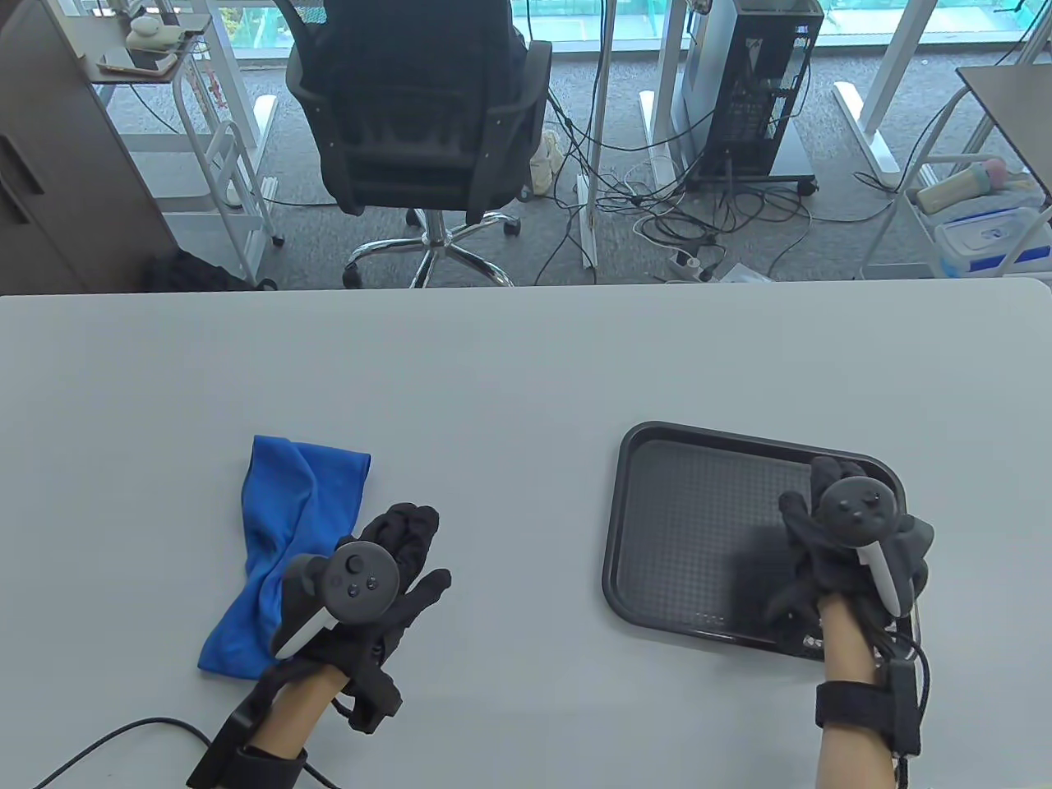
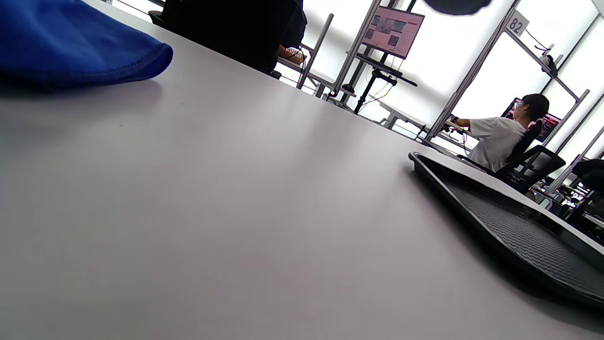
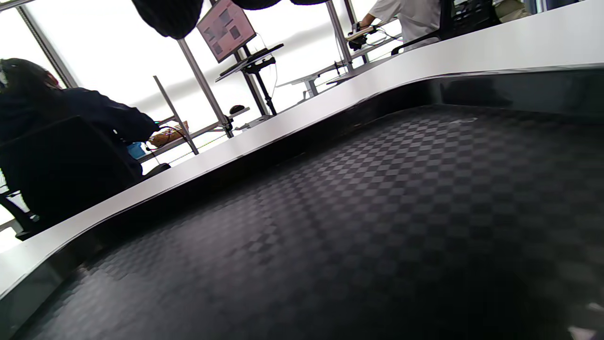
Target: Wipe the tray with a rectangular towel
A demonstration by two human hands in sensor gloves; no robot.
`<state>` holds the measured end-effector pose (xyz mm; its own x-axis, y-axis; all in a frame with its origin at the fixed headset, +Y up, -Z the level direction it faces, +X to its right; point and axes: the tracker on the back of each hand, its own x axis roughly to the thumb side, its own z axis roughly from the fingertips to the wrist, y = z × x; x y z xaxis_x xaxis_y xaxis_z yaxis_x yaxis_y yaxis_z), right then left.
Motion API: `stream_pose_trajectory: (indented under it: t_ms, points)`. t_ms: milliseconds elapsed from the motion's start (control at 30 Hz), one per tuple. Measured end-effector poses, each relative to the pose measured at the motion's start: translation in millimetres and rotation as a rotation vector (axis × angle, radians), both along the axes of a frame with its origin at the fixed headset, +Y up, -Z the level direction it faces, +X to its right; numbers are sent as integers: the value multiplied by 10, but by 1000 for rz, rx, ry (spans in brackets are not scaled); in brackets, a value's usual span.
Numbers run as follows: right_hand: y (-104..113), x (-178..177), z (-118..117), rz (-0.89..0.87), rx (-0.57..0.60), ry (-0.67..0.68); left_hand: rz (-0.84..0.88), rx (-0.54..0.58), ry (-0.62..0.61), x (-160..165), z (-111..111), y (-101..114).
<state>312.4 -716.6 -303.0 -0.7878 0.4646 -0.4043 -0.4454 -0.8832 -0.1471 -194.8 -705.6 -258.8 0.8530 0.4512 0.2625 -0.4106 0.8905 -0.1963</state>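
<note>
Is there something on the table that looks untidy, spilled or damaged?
Only the blue towel stands out: it lies crumpled and twisted on the table, not spread flat as a rectangle. The left hand is over its near edge. The black tray shows no spill or damage, and the right hand is over it.

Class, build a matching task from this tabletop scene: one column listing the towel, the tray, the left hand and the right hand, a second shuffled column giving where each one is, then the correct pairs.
Things:
1. towel
2. tray
3. left hand
4. right hand

Places:
A. over the tray's right part
B. flat on the table, right side
C. crumpled on the table, left side
D. at the towel's right edge

Pairs: 1-C, 2-B, 3-D, 4-A
</note>
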Motion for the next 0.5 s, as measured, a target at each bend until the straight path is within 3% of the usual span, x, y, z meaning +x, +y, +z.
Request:
stream_pose_trajectory:
  t_ms: [233,300,400,500]
  points:
    - [-345,439,144,-19,-167,-247,2,1,-7,7,10,-4]
    - [-408,503,181,-105,-210,-309,3,2,-6,5,11,-4]
    - [-486,560,205,-191,-246,-347,5,-1,-4,2,10,-6]
    - [-482,564,195,-161,-262,-356,4,-5,-4,3,12,-9]
